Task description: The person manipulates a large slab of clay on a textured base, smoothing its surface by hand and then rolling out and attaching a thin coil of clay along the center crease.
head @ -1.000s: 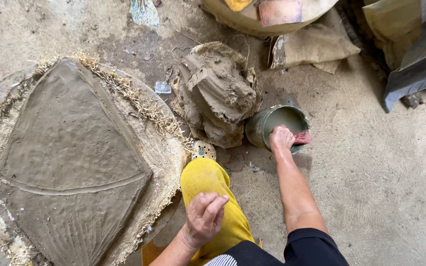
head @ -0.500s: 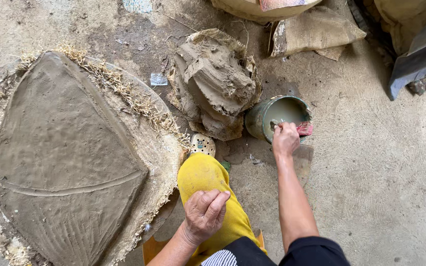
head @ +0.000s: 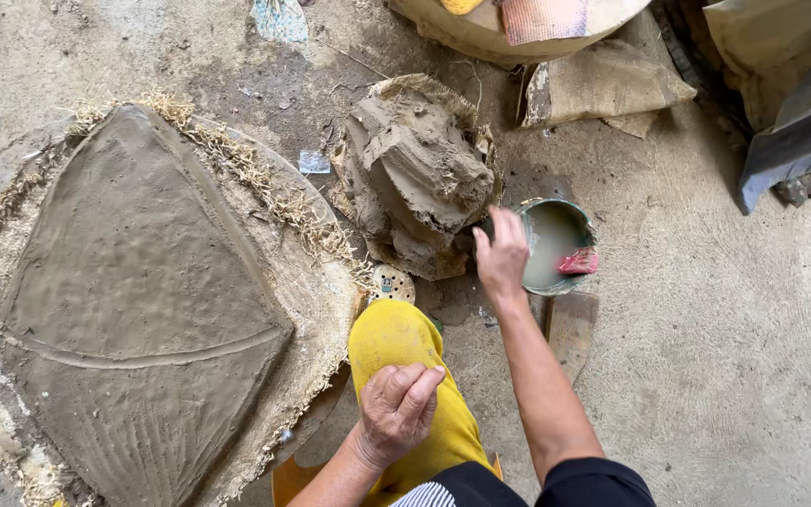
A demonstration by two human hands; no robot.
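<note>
My right hand (head: 501, 255) hovers with fingers apart between a lump of wet grey clay (head: 421, 174) and a small green bowl (head: 556, 244) of cloudy water. A pink cloth (head: 579, 262) lies in the bowl at its right rim. The hand holds nothing. My left hand (head: 398, 409) rests on my knee, which is covered in yellow cloth (head: 396, 345), with the fingers curled loosely over it. To the left lies a large flat clay slab (head: 133, 300) shaped like a diamond, with scored lines, on a straw-edged round base (head: 316, 282).
A small round perforated disc (head: 392, 283) lies by the knee. A flat board (head: 570, 324) sits below the bowl. Sacks (head: 603, 84), a large pale vessel (head: 509, 28) and dark sheeting (head: 800, 113) crowd the top right. The floor is rough concrete.
My right hand has left the bowl's rim and the pink cloth and moved left, toward the clay lump. The left hand stays on the knee.
</note>
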